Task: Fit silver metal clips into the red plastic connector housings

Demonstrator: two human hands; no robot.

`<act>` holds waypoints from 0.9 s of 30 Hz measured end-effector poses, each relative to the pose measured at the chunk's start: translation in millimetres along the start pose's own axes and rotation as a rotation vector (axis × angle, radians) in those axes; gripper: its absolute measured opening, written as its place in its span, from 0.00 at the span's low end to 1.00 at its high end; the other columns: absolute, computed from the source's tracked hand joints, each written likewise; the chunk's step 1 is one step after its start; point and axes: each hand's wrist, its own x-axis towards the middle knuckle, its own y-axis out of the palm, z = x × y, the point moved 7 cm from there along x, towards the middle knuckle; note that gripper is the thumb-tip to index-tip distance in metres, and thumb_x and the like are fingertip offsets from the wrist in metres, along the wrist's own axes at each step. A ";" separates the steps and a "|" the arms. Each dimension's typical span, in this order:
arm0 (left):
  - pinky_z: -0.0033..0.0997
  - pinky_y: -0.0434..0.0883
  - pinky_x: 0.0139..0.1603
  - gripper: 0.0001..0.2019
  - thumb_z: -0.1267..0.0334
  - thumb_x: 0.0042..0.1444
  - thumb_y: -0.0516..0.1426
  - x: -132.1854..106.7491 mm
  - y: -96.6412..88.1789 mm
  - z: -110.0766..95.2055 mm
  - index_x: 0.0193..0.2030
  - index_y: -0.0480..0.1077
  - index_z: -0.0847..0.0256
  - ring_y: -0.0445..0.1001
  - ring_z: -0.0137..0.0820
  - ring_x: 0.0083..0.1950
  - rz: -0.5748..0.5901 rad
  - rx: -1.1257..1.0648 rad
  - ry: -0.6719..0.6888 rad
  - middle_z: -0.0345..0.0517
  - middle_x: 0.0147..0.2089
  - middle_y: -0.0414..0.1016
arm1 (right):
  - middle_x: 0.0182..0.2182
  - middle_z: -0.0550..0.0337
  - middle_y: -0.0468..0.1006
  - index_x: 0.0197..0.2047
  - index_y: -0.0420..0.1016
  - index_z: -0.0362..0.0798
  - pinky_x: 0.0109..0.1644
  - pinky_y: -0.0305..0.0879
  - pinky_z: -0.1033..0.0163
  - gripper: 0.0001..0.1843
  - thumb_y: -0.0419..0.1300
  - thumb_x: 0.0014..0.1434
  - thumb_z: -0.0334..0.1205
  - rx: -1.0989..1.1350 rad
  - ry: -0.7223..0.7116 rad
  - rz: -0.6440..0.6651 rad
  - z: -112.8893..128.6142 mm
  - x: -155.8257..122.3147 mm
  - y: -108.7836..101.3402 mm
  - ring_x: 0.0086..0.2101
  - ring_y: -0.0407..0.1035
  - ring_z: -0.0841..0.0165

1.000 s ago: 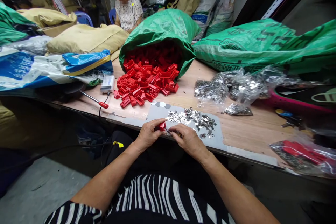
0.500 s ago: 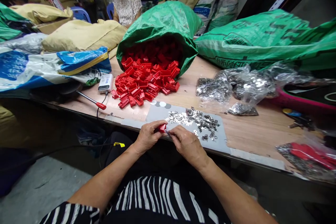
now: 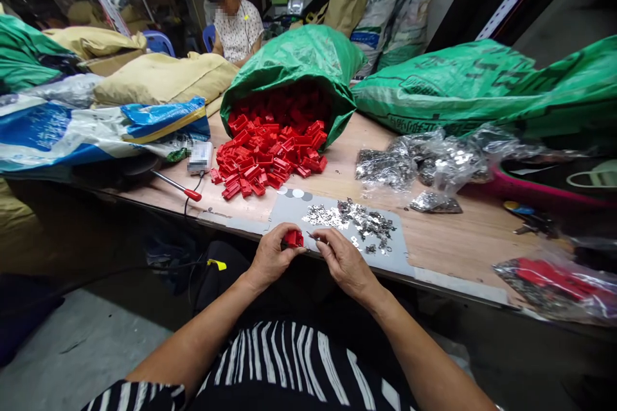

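Observation:
My left hand [image 3: 272, 255] is closed around a small red plastic piece [image 3: 294, 239] at the table's front edge. My right hand [image 3: 343, 259] pinches a thin small metal piece [image 3: 313, 237] whose tip points at the red piece. Both hands hover over the near edge of a grey mat [image 3: 308, 209]. A loose heap of small silvery metal parts [image 3: 359, 219] lies on that mat just beyond my right hand. Further back, a pile of red plastic pieces [image 3: 270, 154] spills out of a green sack [image 3: 299, 58].
Clear bags of metal parts [image 3: 424, 164] lie right of the mat; another bag with red pieces [image 3: 559, 282] sits at the far right edge. A red-handled tool [image 3: 176, 185] and a small white device [image 3: 199, 157] lie at left. Sacks crowd the back, where another person [image 3: 236, 22] sits.
My hands have drawn slightly apart; the metal piece in my right hand now stands a little off the red piece. The camera view has shifted a little.

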 end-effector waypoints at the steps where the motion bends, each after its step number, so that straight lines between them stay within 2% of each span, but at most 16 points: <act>1: 0.29 0.68 0.42 0.14 0.66 0.46 0.66 -2.4 -0.7 -1.5 0.42 0.73 0.57 0.72 0.30 0.36 -0.012 -0.057 -0.031 0.40 0.35 0.76 | 0.40 0.55 0.75 0.47 0.67 0.50 0.46 0.66 0.59 0.10 0.48 0.66 0.36 0.026 0.024 0.014 -0.7 -3.0 -1.6 0.41 0.70 0.65; 4: 0.28 0.67 0.44 0.14 0.64 0.48 0.65 -9.5 1.0 -3.3 0.42 0.72 0.58 0.73 0.29 0.38 -0.032 -0.358 -0.179 0.40 0.38 0.76 | 0.31 0.61 0.73 0.50 0.63 0.50 0.41 0.64 0.61 0.10 0.46 0.67 0.38 0.111 0.095 0.116 0.8 -11.8 -1.4 0.33 0.69 0.68; 6: 0.27 0.68 0.44 0.10 0.61 0.50 0.65 -15.3 8.6 -2.8 0.37 0.71 0.61 0.73 0.27 0.37 -0.003 -0.647 -0.329 0.40 0.36 0.76 | 0.26 0.66 0.69 0.55 0.60 0.50 0.38 0.62 0.63 0.14 0.45 0.68 0.39 0.183 0.083 0.176 8.5 -16.0 -0.4 0.28 0.66 0.70; 9: 0.27 0.70 0.43 0.13 0.60 0.50 0.65 -25.0 22.7 -5.6 0.28 0.66 0.63 0.76 0.28 0.36 0.062 -1.031 -0.530 0.40 0.31 0.75 | 0.22 0.69 0.65 0.64 0.55 0.50 0.34 0.60 0.66 0.22 0.45 0.69 0.42 0.254 0.058 0.234 20.8 -19.4 1.7 0.24 0.61 0.72; 11: 0.28 0.72 0.43 0.11 0.63 0.50 0.65 -29.6 26.7 -7.4 0.29 0.66 0.64 0.77 0.29 0.35 0.058 -1.172 -0.605 0.41 0.30 0.76 | 0.21 0.69 0.64 0.66 0.54 0.50 0.31 0.59 0.67 0.24 0.46 0.69 0.44 0.266 0.047 0.253 26.8 -20.2 2.6 0.23 0.59 0.73; 14: 0.31 0.74 0.43 0.06 0.65 0.56 0.60 -34.2 28.5 -7.3 0.34 0.71 0.67 0.78 0.29 0.34 0.017 -1.267 -0.685 0.46 0.32 0.78 | 0.22 0.67 0.67 0.65 0.58 0.51 0.31 0.59 0.67 0.23 0.47 0.69 0.46 0.249 0.028 0.253 31.9 -19.9 1.2 0.24 0.61 0.72; 17: 0.33 0.75 0.44 0.08 0.66 0.62 0.55 -37.2 30.6 -7.9 0.37 0.72 0.70 0.80 0.32 0.35 0.006 -1.309 -0.741 0.51 0.34 0.80 | 0.26 0.63 0.73 0.63 0.60 0.51 0.34 0.63 0.66 0.22 0.48 0.68 0.46 0.209 0.014 0.239 33.3 -19.4 -1.3 0.27 0.68 0.70; 21: 0.38 0.74 0.50 0.11 0.66 0.64 0.52 -39.9 34.3 -8.3 0.36 0.73 0.70 0.80 0.33 0.36 0.016 -1.352 -0.788 0.51 0.34 0.80 | 0.38 0.56 0.79 0.60 0.65 0.50 0.43 0.66 0.63 0.20 0.49 0.68 0.45 0.155 -0.017 0.182 33.1 -19.1 -4.6 0.37 0.73 0.66; 24: 0.42 0.73 0.55 0.12 0.65 0.64 0.51 -40.9 37.6 -8.6 0.35 0.73 0.70 0.80 0.32 0.35 0.020 -1.386 -0.791 0.50 0.33 0.80 | 0.47 0.55 0.78 0.57 0.68 0.51 0.47 0.66 0.62 0.18 0.50 0.67 0.43 0.150 -0.043 0.126 31.8 -18.7 -6.1 0.43 0.74 0.64; 25: 0.43 0.72 0.56 0.12 0.66 0.64 0.51 -41.1 38.6 -8.8 0.35 0.73 0.70 0.80 0.32 0.35 0.020 -1.391 -0.787 0.50 0.33 0.80 | 0.47 0.55 0.78 0.56 0.69 0.51 0.47 0.66 0.62 0.17 0.50 0.67 0.43 0.161 -0.045 0.109 30.7 -18.5 -6.4 0.43 0.74 0.64; 27: 0.45 0.71 0.58 0.12 0.66 0.64 0.51 -41.7 41.0 -9.4 0.35 0.73 0.70 0.81 0.34 0.36 0.028 -1.384 -0.783 0.51 0.34 0.81 | 0.41 0.55 0.80 0.53 0.72 0.50 0.44 0.66 0.63 0.17 0.49 0.68 0.45 0.209 -0.031 0.077 26.8 -17.8 -6.4 0.39 0.74 0.65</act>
